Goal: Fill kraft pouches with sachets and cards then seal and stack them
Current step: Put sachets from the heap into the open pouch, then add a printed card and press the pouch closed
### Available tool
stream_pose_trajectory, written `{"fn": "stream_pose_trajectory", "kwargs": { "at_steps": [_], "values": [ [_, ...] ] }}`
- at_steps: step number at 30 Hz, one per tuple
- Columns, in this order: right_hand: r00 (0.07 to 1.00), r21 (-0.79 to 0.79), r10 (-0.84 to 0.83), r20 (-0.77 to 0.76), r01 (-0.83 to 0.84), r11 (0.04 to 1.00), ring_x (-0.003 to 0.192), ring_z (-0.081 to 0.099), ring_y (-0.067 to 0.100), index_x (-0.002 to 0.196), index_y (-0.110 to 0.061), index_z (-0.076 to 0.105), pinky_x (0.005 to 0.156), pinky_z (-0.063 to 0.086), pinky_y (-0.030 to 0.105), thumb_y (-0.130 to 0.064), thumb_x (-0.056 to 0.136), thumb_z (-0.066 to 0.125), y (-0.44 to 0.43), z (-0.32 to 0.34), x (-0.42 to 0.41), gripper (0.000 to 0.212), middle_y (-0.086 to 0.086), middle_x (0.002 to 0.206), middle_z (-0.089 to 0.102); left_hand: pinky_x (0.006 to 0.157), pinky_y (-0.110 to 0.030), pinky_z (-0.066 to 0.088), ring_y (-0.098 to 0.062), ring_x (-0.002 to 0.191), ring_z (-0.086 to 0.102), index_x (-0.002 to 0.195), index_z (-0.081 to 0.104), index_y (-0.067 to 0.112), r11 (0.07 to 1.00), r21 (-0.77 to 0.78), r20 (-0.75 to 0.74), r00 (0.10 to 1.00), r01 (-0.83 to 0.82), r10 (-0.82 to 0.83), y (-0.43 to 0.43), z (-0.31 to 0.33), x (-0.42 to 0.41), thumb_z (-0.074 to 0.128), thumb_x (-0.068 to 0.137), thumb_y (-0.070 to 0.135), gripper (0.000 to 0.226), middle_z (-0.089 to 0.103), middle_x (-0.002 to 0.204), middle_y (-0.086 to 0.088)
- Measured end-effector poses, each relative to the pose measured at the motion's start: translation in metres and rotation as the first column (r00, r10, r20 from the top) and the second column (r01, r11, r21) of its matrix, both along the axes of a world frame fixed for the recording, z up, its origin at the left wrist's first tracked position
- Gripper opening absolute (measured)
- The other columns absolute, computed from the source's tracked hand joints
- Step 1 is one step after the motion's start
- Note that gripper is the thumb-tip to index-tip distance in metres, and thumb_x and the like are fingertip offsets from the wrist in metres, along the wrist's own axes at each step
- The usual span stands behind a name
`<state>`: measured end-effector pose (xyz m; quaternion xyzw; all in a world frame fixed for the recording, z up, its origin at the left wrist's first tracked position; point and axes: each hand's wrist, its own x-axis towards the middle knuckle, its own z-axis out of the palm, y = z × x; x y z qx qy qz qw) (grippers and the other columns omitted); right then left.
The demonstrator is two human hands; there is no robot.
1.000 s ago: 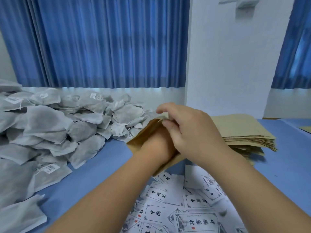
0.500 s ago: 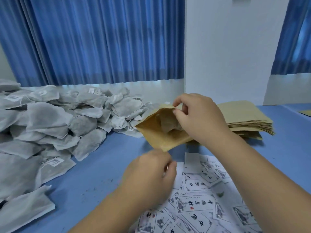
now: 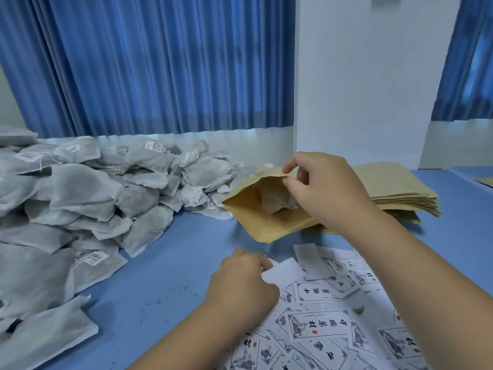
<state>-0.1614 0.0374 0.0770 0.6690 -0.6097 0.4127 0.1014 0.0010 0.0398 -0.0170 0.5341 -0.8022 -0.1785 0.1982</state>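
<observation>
The kraft pouch was held tilted above the blue table. Its mouth was pulled open by the right hand, whose thumb and forefinger were pinched on the upper lip, wrist bent downward. A grey sachet was seen inside. The left hand was lowered, knuckles up, onto the scattered cards, fingers curled at the edge of a white card; whether it was actually gripped could not be told. A stack of empty pouches lay behind the right hand.
</observation>
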Motion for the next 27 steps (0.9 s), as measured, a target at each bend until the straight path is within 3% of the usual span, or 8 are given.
{"fn": "stream_pose_trajectory", "kwargs": {
  "at_steps": [5,9,11,16,19,22,24,27],
  "values": [
    [1.0,-0.003,0.001,0.006,-0.001,1.0,0.074,0.054,0.014,0.086,-0.035,0.06,0.068,0.049,0.034,-0.027,0.087,0.061,0.0,0.0,0.0,0.008,-0.009,0.066,0.056,0.087,-0.03,0.043,-0.009,0.101,0.05,0.078,0.053,0.037,0.959,-0.273,-0.064,0.993,0.08,-0.101,-0.003,0.011,0.011,0.06,0.083,0.02,0.019,0.053,0.095,0.017],
    [1.0,-0.012,-0.014,0.021,0.014,1.0,0.073,0.054,0.013,0.089,-0.032,0.063,0.068,0.048,0.034,-0.028,0.086,0.063,0.0,0.001,-0.002,0.005,-0.009,0.067,0.056,0.07,-0.034,0.045,-0.02,0.084,0.052,0.081,0.067,0.016,0.669,-0.733,-0.071,0.964,0.123,-0.255,-0.01,0.022,0.027,0.062,0.082,0.016,0.006,0.057,0.088,0.004],
    [1.0,-0.001,-0.005,-0.003,0.005,1.0,0.072,0.052,0.01,0.086,-0.034,0.061,0.065,0.046,0.032,-0.029,0.087,0.062,0.001,0.001,0.0,0.005,-0.01,0.066,0.056,0.063,-0.033,0.043,-0.021,0.079,0.05,0.08,0.071,0.015,0.571,-0.821,-0.136,0.96,0.03,-0.246,-0.013,0.026,0.033,0.058,0.083,0.021,0.014,0.054,0.086,0.001],
    [0.988,0.019,0.107,-0.113,-0.105,0.994,0.071,0.047,0.007,0.092,-0.03,0.064,0.065,0.044,0.031,-0.029,0.088,0.062,0.007,0.0,0.018,0.005,-0.013,0.067,0.052,0.043,-0.033,0.041,-0.018,0.066,0.05,0.079,0.074,0.018,0.534,-0.845,-0.121,0.968,0.016,-0.222,-0.013,0.03,0.034,0.066,0.081,0.015,0.008,0.052,0.075,0.004],
    [0.968,-0.002,0.188,-0.166,-0.191,0.982,0.068,0.044,0.004,0.092,-0.026,0.065,0.065,0.043,0.032,-0.026,0.087,0.062,0.012,0.003,0.028,0.005,-0.013,0.067,0.05,0.038,-0.027,0.036,-0.019,0.064,0.052,0.075,0.072,0.019,0.57,-0.809,0.035,0.98,0.143,-0.196,-0.014,0.027,0.03,0.066,0.08,0.019,0.007,0.055,0.074,0.003],
    [0.951,-0.027,0.243,-0.192,-0.252,0.967,0.068,0.043,0.007,0.091,-0.021,0.067,0.066,0.042,0.032,-0.024,0.087,0.063,0.018,0.006,0.036,0.007,-0.012,0.068,0.05,0.037,-0.024,0.03,-0.019,0.058,0.052,0.066,0.07,0.019,0.663,-0.725,0.15,0.982,0.187,-0.113,-0.019,0.024,0.026,0.084,0.066,0.017,0.014,0.056,0.068,0.004],
    [0.945,-0.043,0.262,-0.194,-0.275,0.96,0.068,0.043,0.007,0.091,-0.019,0.067,0.065,0.041,0.032,-0.022,0.087,0.063,0.02,0.008,0.039,0.007,-0.011,0.068,0.052,0.04,-0.026,0.037,-0.017,0.063,0.055,0.077,0.073,0.026,0.699,-0.68,0.257,0.965,0.22,-0.053,-0.02,0.024,0.022,0.078,0.074,0.023,0.006,0.06,0.074,0.008],
    [0.939,-0.037,0.277,-0.205,-0.29,0.956,0.068,0.042,0.007,0.091,-0.017,0.068,0.065,0.038,0.028,-0.02,0.087,0.063,0.022,0.009,0.04,0.007,-0.009,0.069,0.054,0.068,-0.031,0.049,-0.014,0.089,0.054,0.11,0.066,0.031,0.749,-0.612,0.258,0.959,0.255,-0.116,-0.026,0.02,0.022,0.048,0.097,0.038,0.023,0.062,0.096,0.009]
  ]
}}
